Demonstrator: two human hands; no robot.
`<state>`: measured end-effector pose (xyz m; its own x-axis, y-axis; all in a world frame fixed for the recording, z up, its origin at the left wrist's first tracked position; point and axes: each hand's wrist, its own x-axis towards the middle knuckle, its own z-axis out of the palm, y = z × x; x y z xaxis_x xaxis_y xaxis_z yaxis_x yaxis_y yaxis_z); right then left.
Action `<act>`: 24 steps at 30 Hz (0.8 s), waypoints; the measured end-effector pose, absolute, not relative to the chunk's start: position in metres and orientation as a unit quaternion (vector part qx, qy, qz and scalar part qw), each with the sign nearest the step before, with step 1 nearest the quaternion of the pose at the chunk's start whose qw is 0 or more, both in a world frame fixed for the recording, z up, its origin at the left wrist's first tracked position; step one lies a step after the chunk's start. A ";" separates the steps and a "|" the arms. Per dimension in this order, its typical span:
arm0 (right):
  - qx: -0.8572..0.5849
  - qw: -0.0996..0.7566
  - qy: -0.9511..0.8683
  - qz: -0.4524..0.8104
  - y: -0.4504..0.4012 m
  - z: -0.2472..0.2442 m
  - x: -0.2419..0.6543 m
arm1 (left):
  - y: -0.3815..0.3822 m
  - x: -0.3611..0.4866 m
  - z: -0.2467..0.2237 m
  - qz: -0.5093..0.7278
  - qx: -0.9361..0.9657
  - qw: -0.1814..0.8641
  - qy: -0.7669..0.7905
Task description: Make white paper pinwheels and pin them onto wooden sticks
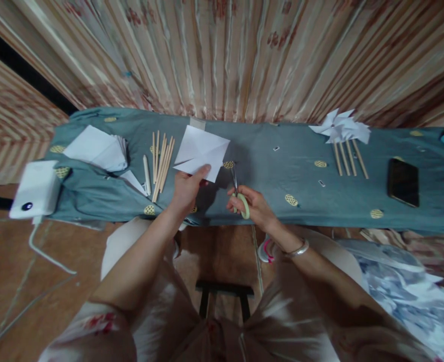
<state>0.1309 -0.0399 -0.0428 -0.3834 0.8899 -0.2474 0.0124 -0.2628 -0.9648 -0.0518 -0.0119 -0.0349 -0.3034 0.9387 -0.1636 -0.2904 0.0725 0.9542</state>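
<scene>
My left hand (pixel 187 191) pinches the lower edge of a white paper square (pixel 201 148), its thumb on top. One slit shows in the paper near its left corner, and creases cross its face. Just to the right, my right hand (pixel 252 203) holds scissors (pixel 242 205) with pale green handles, the blades pointing up and away from me. Scissors and paper are apart. Left of the paper lie several wooden sticks (pixel 163 163), a pale pointed tool (pixel 147 175) and a stack of white paper (pixel 97 148).
White pinwheels (pixel 342 126) on sticks lie at the right of the green cloth (pixel 267 176), beside a dark phone (pixel 403 182). A white device (pixel 36 188) with a cable sits at the left end. A pleated curtain (pixel 222 60) hangs behind.
</scene>
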 end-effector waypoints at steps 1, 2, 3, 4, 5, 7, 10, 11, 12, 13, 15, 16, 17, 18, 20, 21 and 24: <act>-0.434 0.309 -0.511 0.674 -0.043 -0.043 0.132 | -0.011 -0.054 -0.035 0.613 0.306 0.499 0.531; -0.424 0.287 -0.513 0.689 -0.046 -0.043 0.133 | -0.010 -0.055 -0.035 0.616 0.306 0.494 0.532; -0.413 0.270 -0.515 0.701 -0.049 -0.043 0.133 | -0.010 -0.055 -0.035 0.617 0.306 0.491 0.534; -0.403 0.258 -0.515 0.711 -0.050 -0.044 0.132 | -0.010 -0.055 -0.036 0.616 0.305 0.491 0.535; -0.394 0.253 -0.515 0.718 -0.052 -0.044 0.132 | -0.010 -0.054 -0.036 0.614 0.305 0.492 0.537; -0.383 0.252 -0.511 0.727 -0.052 -0.045 0.129 | -0.011 -0.051 -0.037 0.608 0.303 0.498 0.540; -0.376 0.257 -0.505 0.733 -0.050 -0.044 0.125 | -0.013 -0.046 -0.039 0.598 0.302 0.508 0.541; -0.376 0.258 -0.503 0.734 -0.048 -0.044 0.124 | -0.013 -0.045 -0.039 0.596 0.302 0.511 0.541; -0.378 0.259 -0.501 0.734 -0.047 -0.043 0.123 | -0.013 -0.043 -0.040 0.595 0.302 0.511 0.542; -0.381 0.261 -0.498 0.734 -0.046 -0.043 0.122 | -0.012 -0.042 -0.040 0.595 0.303 0.510 0.542; -0.386 0.265 -0.488 0.736 -0.045 -0.042 0.121 | -0.012 -0.040 -0.040 0.596 0.304 0.507 0.543; -0.388 0.266 -0.484 0.738 -0.045 -0.042 0.120 | -0.012 -0.039 -0.040 0.598 0.304 0.505 0.542; -0.388 0.268 -0.480 0.740 -0.044 -0.042 0.119 | -0.012 -0.039 -0.040 0.601 0.303 0.506 0.540; -0.388 0.270 -0.477 0.741 -0.044 -0.041 0.119 | -0.012 -0.038 -0.040 0.602 0.301 0.508 0.537; -0.387 0.273 -0.472 0.744 -0.045 -0.040 0.119 | -0.012 -0.038 -0.040 0.604 0.298 0.514 0.531; -0.387 0.274 -0.471 0.744 -0.045 -0.040 0.119 | -0.012 -0.038 -0.039 0.605 0.298 0.515 0.530; -0.385 0.274 -0.477 0.741 -0.045 -0.039 0.120 | -0.013 -0.038 -0.039 0.603 0.299 0.515 0.530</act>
